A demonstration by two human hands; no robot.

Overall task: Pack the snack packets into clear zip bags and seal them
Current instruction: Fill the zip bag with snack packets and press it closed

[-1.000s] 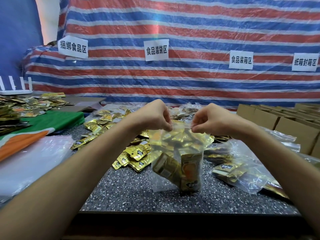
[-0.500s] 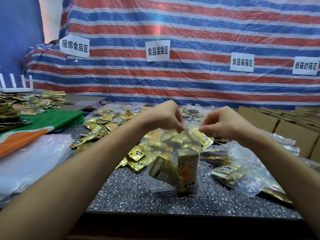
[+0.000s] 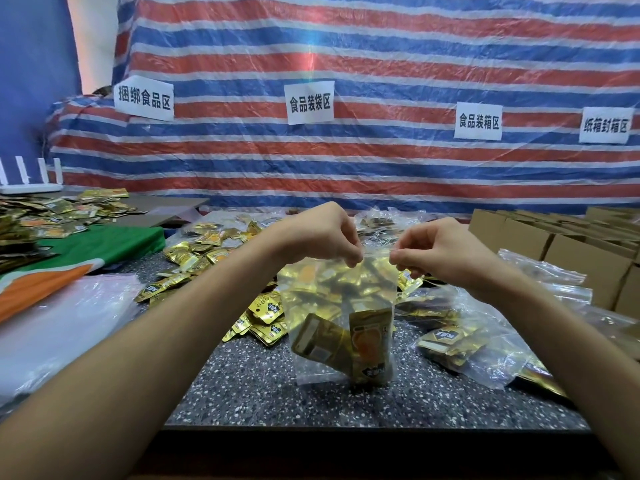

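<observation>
1. Zip bag (image 3: 341, 296) with snack packets (image 3: 370, 344) inside sits upright on the counter (image 3: 259, 382).
2. Our left hand (image 3: 322, 233) and right hand (image 3: 440, 251) both pinch its zip strip, closer together than 1 second ago, so we reckon sealing's nearly done.

White signs (image 3: 143, 98) on the striped tarp (image 3: 381, 46) read 捆绑食品区 (image 3: 143, 98), 食品装袋区 (image 3: 309, 102), 食品装箱区 (image 3: 479, 121) and 纸箱封箱区 (image 3: 606, 125).

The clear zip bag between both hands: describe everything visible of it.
The clear zip bag is thin, transparent, wrinkled plastic, hanging upright over the speckled table. The left hand and right hand pinch its top edge, with a short stretch of zip strip showing between them. Gold snack packets sit low inside, one upright, one tilted. Whether its bottom touches the table is unclear.
</observation>
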